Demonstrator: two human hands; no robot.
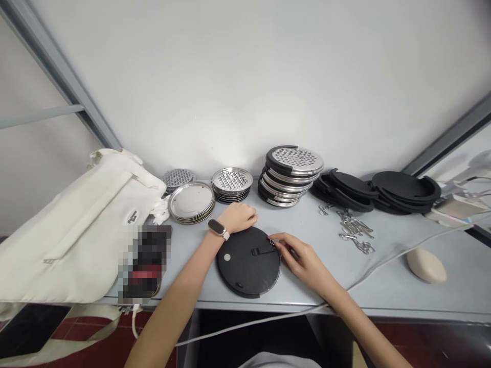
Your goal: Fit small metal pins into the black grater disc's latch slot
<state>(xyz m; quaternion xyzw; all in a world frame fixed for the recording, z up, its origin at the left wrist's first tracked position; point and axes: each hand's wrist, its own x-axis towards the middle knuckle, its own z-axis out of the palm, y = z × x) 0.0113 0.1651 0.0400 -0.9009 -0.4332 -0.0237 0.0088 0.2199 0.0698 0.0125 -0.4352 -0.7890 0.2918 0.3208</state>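
Observation:
A round black disc [245, 273] lies flat near the table's front edge, with a short black strap [264, 250] and a pale round spot on its face. My right hand [297, 253] pinches a small metal clip [272, 243] at the disc's right edge, beside the strap's end. Curled over the far edge of the disc is my left hand [238, 217], its fingers closed; whatever is inside them is hidden. A watch [217, 227] sits on my left wrist. Just beyond that hand stands a stack of metal grater plates [232, 180].
A tall stack of black-rimmed grater discs [295, 159] stands by the wall, with black round covers [399, 186] to its right. Loose metal clips [355, 225], a white cable [378, 266] and a beige oval object [426, 266] lie rightward. Plain metal plates [192, 199] and a white bag [103, 214] are left.

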